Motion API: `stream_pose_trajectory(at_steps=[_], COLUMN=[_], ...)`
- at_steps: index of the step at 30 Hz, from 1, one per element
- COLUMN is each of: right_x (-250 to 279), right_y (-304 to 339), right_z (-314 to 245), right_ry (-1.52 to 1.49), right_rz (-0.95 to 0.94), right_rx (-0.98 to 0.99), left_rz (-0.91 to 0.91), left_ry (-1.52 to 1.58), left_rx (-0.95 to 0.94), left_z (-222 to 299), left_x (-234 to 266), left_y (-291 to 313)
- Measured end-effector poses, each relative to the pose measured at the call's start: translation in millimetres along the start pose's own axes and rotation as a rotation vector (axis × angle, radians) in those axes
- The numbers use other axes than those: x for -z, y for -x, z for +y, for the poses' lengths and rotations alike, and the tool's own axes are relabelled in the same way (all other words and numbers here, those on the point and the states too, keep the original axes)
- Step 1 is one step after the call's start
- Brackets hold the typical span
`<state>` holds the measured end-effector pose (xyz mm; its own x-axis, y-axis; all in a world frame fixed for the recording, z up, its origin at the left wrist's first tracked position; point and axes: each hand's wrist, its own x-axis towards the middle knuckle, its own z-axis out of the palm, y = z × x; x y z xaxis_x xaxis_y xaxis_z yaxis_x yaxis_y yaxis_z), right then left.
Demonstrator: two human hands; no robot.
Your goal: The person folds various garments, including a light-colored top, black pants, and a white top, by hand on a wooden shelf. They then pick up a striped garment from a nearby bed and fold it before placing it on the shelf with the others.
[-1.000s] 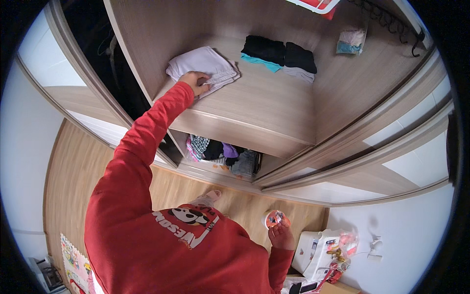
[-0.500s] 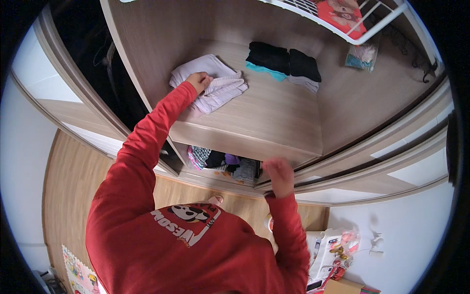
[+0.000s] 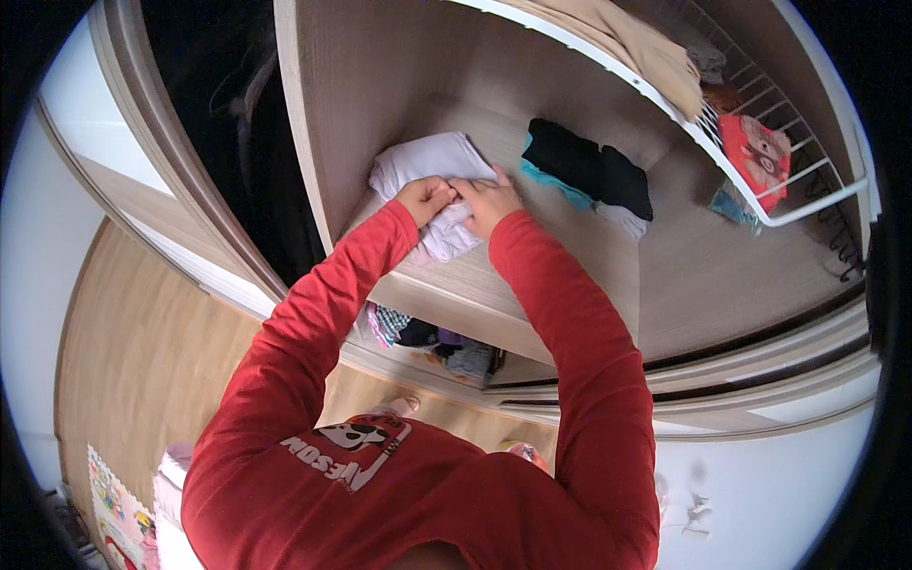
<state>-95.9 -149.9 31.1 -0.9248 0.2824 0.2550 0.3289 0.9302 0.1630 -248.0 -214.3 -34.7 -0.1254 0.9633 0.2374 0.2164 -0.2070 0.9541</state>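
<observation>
A pale pink folded garment (image 3: 425, 158) lies on the left side of the wooden cabinet shelf, its lower part bunched toward me. My left hand (image 3: 425, 200) is closed on the cloth at its middle, fingertips curled in. Close beside it, my right hand (image 3: 488, 203) lies over the garment's right part, fingers bent onto the cloth and nearly meeting the left ones. The hands hide the fabric between them. Further right on the shelf sit two folded black garments (image 3: 567, 158), with a turquoise cloth (image 3: 559, 184) and a light grey cloth (image 3: 622, 218) under them.
Above the shelf at upper right hangs a white wire basket (image 3: 819, 203) holding a tan cloth (image 3: 622, 43) and a red printed item (image 3: 760, 157). Below, a compartment holds mixed clothes (image 3: 418, 332). Cabinet side panel (image 3: 302, 123) stands to the left.
My right hand has come up from near the shelf's front edge onto the pale pink garment, beside my left hand. The whole view has shifted, bringing more of the wire basket into sight.
</observation>
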Motion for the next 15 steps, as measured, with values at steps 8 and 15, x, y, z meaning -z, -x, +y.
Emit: stream_pose_trajectory(at_steps=[8, 15], right_x=[21.9, -1.3], right_y=[-7.1, 8.6], right_z=[21.1, 21.7], right_ry=[-0.337, -0.487], right_rz=[-0.237, -0.109], right_rx=[-0.102, -0.048], left_rz=[0.149, -0.183], left_ry=[-0.485, -0.867], left_rx=[-0.413, -0.548], left_z=[20.4, 33.7], left_x=[0.3, -4.7], left_y=[33.2, 8.5])
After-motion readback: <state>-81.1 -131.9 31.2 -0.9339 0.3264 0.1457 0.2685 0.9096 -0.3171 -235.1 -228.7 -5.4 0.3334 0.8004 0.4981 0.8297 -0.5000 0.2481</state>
